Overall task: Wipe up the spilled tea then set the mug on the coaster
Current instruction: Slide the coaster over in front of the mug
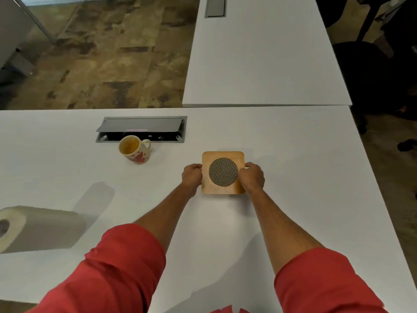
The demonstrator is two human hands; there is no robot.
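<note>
Square wooden coaster with round mesh inset (223, 172): pinched between left hand (191, 177) and right hand (252, 178). Cream heart-patterned ceramic mug of tea (135, 152): beyond left fingers, not yet placed; no spill visible.

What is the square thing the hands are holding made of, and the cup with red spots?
The coaster looks like pale wood with a smooth matt finish, and its dark round middle seems to be woven mesh, maybe metal or fabric. The mug looks like glazed ceramic: cream, shiny, with red painted blotches. Both are guesses from looks alone.
</note>
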